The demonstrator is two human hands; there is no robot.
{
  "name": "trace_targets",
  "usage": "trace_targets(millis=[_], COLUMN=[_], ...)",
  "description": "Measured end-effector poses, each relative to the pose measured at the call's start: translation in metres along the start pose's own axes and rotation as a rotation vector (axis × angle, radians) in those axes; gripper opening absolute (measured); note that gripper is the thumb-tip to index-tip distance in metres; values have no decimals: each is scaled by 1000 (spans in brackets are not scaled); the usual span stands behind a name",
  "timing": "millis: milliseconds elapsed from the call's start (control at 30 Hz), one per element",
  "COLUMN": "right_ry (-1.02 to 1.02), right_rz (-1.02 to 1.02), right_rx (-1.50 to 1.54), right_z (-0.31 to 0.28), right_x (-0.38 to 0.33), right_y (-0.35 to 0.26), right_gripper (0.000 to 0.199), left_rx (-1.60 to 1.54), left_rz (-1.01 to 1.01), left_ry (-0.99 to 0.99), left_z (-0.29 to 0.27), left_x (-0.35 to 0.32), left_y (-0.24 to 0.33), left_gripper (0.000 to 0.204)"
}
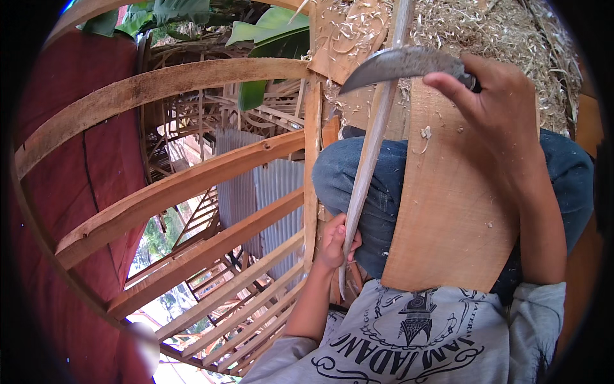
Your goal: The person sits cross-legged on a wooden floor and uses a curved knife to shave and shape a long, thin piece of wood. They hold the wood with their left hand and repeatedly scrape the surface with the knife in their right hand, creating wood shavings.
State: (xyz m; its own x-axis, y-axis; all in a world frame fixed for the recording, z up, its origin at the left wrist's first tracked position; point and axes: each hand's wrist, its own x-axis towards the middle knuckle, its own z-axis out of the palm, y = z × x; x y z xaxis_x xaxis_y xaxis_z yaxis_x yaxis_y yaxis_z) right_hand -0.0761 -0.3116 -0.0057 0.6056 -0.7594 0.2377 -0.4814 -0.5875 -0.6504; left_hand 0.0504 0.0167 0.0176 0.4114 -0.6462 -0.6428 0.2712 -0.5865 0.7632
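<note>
My right hand [489, 96] is closed around the dark handle of a curved knife [403, 66], its thumb pointing along the handle toward the blade. The broad grey blade points left and crosses a long, thin wooden stick [374, 137]; whether its edge bites into the wood cannot be seen. Lower down, my left hand [340, 242] grips the stick near its tapered lower end. The stick slants up and slightly right, past the top of the view. A flat wooden board [457, 192] lies over my lap between the knees, under my right forearm.
Curled wood shavings [486, 38] heap up beyond my knees. On the left runs a wooden slatted railing [185, 182], with a dark red sheet [77, 185] at its outer side. Corrugated metal [278, 192] and green leaves [272, 38] show beyond the slats.
</note>
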Motion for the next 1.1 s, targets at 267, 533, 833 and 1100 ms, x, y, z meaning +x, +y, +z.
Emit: trace_targets(millis=[267,533,833,1100], right_ry=[18,-108,-250,-168], right_rz=[70,-140,-323,-185], right_rx=[186,214,149,142], right_z=[-17,16,10,17], right_x=[-5,-23,-28,-26], right_y=[21,-30,-28,-24], right_gripper=[60,59,55,54], left_rx=[-194,-309,-436,-500], left_rz=[-56,-241,-238,-226], left_ry=[-94,-211,-320,-339], left_z=[-18,-31,-44,-43], left_x=[4,11,12,11], left_y=[-8,4,-3,-6], left_gripper=[62,64,77,78])
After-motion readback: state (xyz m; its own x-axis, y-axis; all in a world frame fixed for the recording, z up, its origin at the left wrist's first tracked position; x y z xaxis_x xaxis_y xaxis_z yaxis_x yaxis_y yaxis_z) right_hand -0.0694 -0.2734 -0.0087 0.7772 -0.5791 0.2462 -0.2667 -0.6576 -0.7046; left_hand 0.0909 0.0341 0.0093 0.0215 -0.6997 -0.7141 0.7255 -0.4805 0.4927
